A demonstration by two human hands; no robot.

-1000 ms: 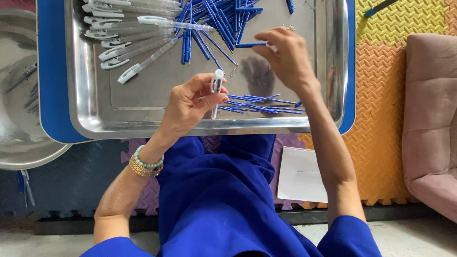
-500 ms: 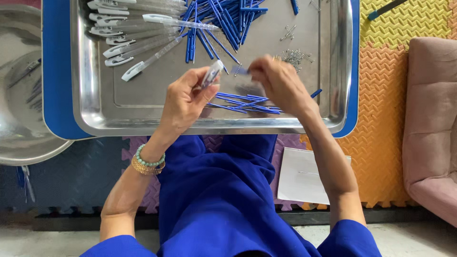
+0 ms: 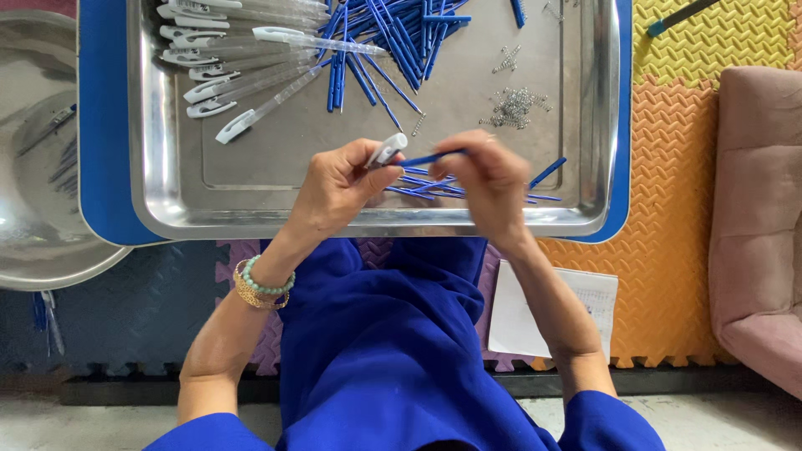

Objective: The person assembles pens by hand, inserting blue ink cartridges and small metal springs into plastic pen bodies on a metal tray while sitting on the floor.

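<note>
Over steel tray (image 3: 597, 125), left hand (image 3: 334, 188) pinches clear pen barrel (image 3: 388, 150) w/ right hand (image 3: 489, 179) gripping blue refill (image 3: 426, 158).

You had a steel tray (image 3: 167, 200) sitting on a blue board (image 3: 102, 125), its rim running along the near edge just above your lap. On the tray's floor, clear pen barrels with white clips (image 3: 242, 71) lay fanned at the upper left, a heap of blue refills (image 3: 401, 29) lay at the top centre, and a few more blue refills (image 3: 418, 185) lay near the front rim. A small cluster of metal springs (image 3: 516, 104) rested to the right. Left of the board sat a round steel basin (image 3: 38, 200). Below, foam floor mats (image 3: 668, 242) in orange and yellow carried a white paper sheet (image 3: 585, 301).
</note>
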